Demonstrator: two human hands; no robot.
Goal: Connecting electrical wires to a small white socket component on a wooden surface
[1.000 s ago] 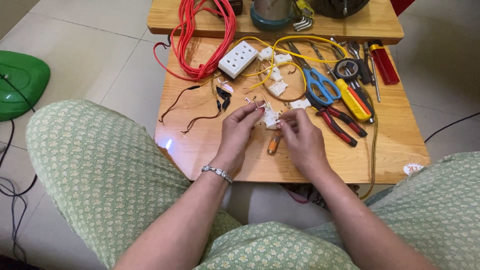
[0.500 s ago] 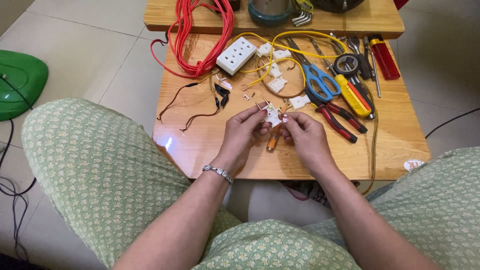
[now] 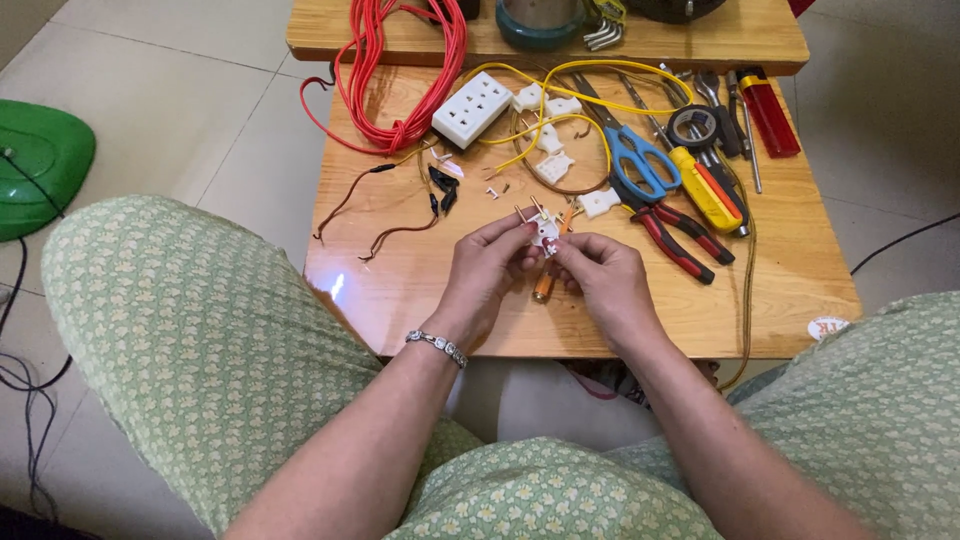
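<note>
Your left hand (image 3: 487,270) and right hand (image 3: 600,280) pinch small white plug part (image 3: 545,232) between fingertips, above near-centre of bench (image 3: 420,290). Part likely light, rigid plastic; thin metal pins protrude, likely bendable. Grip body edges, not pins. Orange-handled tool (image 3: 545,287) lies just below.

The only label I see is a small round white sticker (image 3: 827,327) with red print, stuck flat on my wooden worktop (image 3: 420,290) at its near right corner, just beside my right knee. I can find no packages, signs or screens anywhere else on or around that worktop.
</note>
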